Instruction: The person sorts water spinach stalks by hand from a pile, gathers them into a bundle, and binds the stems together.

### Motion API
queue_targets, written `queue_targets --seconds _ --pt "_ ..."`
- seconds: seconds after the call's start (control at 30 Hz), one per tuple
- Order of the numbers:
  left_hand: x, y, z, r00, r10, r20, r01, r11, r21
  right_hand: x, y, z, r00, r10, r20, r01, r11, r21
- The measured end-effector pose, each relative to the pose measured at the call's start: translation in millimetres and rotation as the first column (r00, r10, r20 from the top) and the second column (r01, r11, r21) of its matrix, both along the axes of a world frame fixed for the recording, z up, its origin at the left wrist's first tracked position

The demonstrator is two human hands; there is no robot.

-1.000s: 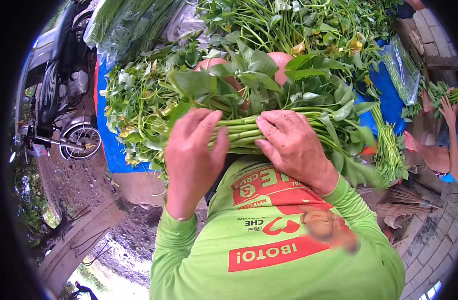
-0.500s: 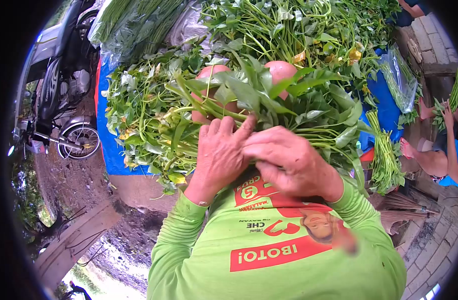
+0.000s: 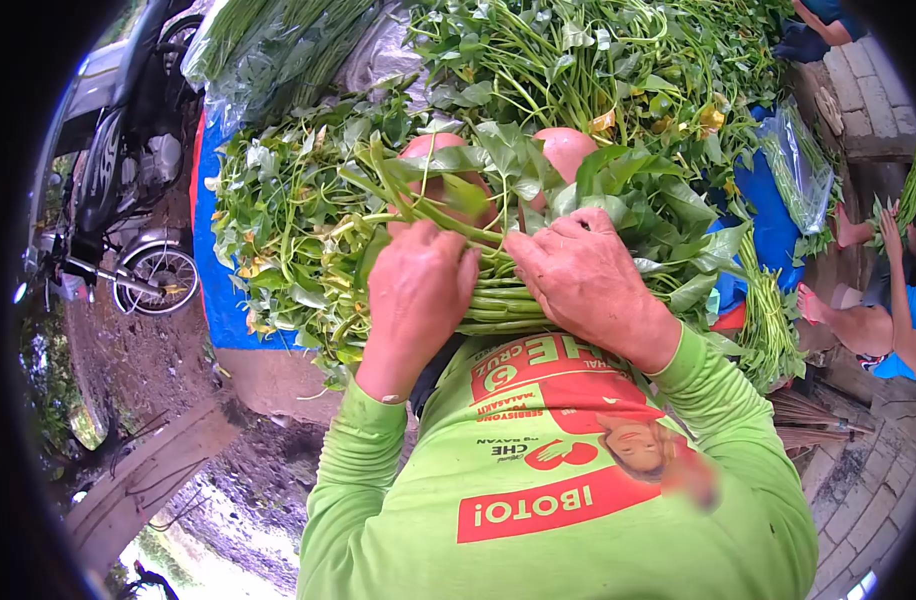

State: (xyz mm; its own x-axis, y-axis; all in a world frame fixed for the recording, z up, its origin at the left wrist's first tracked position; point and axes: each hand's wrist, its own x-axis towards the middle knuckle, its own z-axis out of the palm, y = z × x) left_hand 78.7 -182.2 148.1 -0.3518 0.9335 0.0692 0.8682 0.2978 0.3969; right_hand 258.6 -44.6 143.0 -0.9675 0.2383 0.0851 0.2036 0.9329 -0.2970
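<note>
Across my lap lies a bundle of green leafy stems (image 3: 503, 305), its stalks between my two hands. My left hand (image 3: 418, 290) is closed around a few thicker stems that slant up to the left over my knees. Beside it, my right hand (image 3: 588, 280) has its fingers bent and pressed together on the stems at the bundle's upper edge. Leaves (image 3: 668, 215) spread out to the right of my right hand. My bare knees (image 3: 563, 152) show through the greens.
Loose leafy greens (image 3: 288, 220) cover a blue sheet (image 3: 218, 290) around me. Bagged stems (image 3: 268, 50) lie at the upper left, tied bundles (image 3: 768, 310) at the right. A motorcycle (image 3: 128, 210) stands left. Another person's hand (image 3: 890, 235) holds greens at right.
My hands came together over the stalks, then moved apart again. The left hand now grips stems slanting up-left, and the right has shifted slightly up and right onto the bundle.
</note>
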Motion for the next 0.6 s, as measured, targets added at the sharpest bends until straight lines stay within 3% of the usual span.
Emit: queue_targets --seconds 0.1,0.23,0.27,0.37,0.43,0.5,0.6 --pt "3 5 -10 0.973 -0.211 0.097 0.203 0.975 0.091 -3 4 -5 0.999 -0.031 0.016 0.031 0.998 -0.06" --pt "-2 9 -2 0.963 -0.26 0.073 0.248 0.959 0.139 -7 9 -13 0.998 -0.052 -0.046 0.053 0.998 0.019" --pt "-6 16 3 0.97 -0.24 -0.039 0.243 0.948 0.204 -9 10 -6 0.998 -0.054 -0.044 0.055 0.998 0.033" --pt "-24 33 6 0.935 -0.075 -0.347 0.147 0.972 0.185 -8 14 0 0.997 0.018 -0.076 -0.013 0.998 0.061" --pt "-36 28 1 0.946 -0.061 -0.319 0.085 0.994 0.062 -7 20 -1 0.997 0.062 0.042 -0.063 0.998 0.018" --pt "-37 21 2 0.962 -0.003 -0.274 -0.003 1.0 -0.023 -6 18 0 0.995 -0.001 0.104 -0.001 1.0 0.02" --pt "-38 12 -10 0.966 0.042 -0.254 -0.034 0.999 0.039 -5 17 -1 0.993 -0.036 0.116 0.032 0.999 0.029"
